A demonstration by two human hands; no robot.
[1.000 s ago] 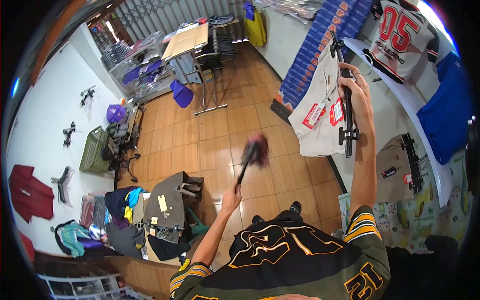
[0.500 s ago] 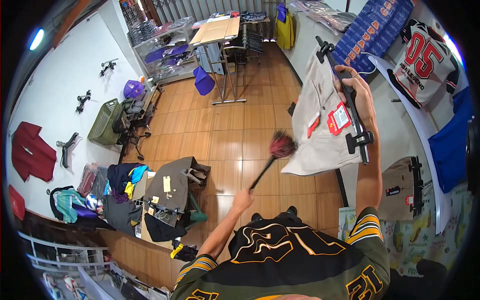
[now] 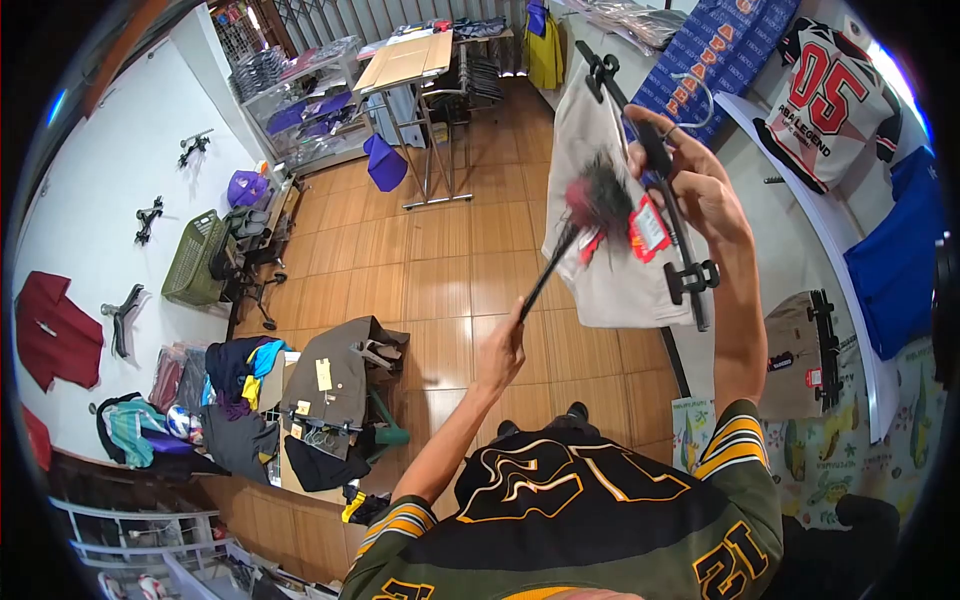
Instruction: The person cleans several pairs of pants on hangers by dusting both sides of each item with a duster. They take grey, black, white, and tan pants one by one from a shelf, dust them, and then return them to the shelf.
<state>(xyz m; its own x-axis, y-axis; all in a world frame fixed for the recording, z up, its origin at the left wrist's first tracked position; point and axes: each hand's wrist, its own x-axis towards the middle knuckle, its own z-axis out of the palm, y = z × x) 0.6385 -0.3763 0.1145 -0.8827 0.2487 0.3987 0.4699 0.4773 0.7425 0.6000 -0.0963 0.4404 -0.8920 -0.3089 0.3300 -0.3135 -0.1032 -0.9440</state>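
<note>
My left hand [image 3: 501, 350] is closed around the black handle of a feather duster [image 3: 597, 200]. The duster's dark red and black head, a little blurred, lies over the front of a light beige garment, which looks like shorts or trousers [image 3: 618, 292]. That garment hangs from a black clip hanger [image 3: 689, 245], its clips at both ends of the waistband. Gripping the hanger near its middle is my right hand [image 3: 698, 185], held up on the right. A red and white tag [image 3: 649, 230] dangles from the garment, partly beside the duster head.
A table at left carries a grey-brown garment [image 3: 335, 370] and piled clothes. A folding table [image 3: 405, 62] stands at the back, near a shelf [image 3: 300, 110]. Along the right wall hang a jersey [image 3: 830, 105], blue cloth [image 3: 900, 270] and beige trousers [image 3: 793, 355].
My left hand has moved up, bringing the duster head from beside the garment's edge onto its front. The garment and hanger have shifted slightly left and turned a little.
</note>
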